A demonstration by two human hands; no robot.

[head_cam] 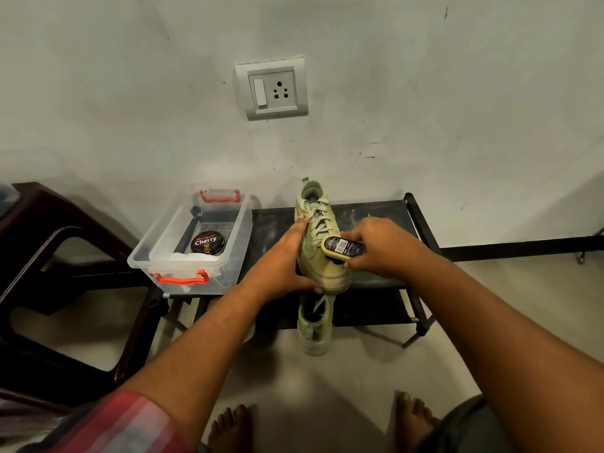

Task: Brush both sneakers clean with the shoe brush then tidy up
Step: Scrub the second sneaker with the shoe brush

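While left grip [283, 260] holds the sneaker [314, 260], toe at the rack's [376, 210] near edge, heel wallward, right grip [383, 247] clasps the brush [343, 247] on it

Your left sleeve [130, 420] is short, checked red, pink and white. Dark grey cloth [470, 426] on your right side. Left grip [281, 259], right grip [382, 246], forearms [196, 348], feet [228, 426]: bare.

Wall plate [272, 88]: switch + socket, upper ctr of frame.
Box [228, 273]: clear plastic, red handles, ctr-left, on black rack [376, 209] left end.
Tin [208, 244]: "Cherry" label, inside box w/ white cloth [192, 258].
Chair [49, 256]: dark brown, left edge.
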